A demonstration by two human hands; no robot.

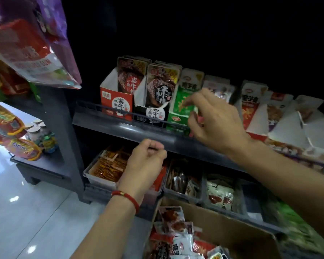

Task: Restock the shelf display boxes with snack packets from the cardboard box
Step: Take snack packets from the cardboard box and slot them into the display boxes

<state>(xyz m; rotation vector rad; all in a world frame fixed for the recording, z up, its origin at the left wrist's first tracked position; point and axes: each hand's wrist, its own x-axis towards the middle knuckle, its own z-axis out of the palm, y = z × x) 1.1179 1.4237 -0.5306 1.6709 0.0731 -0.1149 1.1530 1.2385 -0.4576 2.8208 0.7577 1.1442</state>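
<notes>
Packets [178,238] in the box [232,234] at 6 o'clock look light, soft, slippery: pinch edges; both hands [146,161] [211,118] loosely curled, empty

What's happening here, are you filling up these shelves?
A person is restocking snacks. The right hand reaches to the green display box on the upper shelf, fingers pinched; whether it holds a packet is unclear. The left hand, wearing a red bracelet, hovers loosely curled below. The cardboard box still holds packets.

Small shop, dark shelf [148,134] of snack display boxes [116,103], hanging packets [26,45]
</notes>
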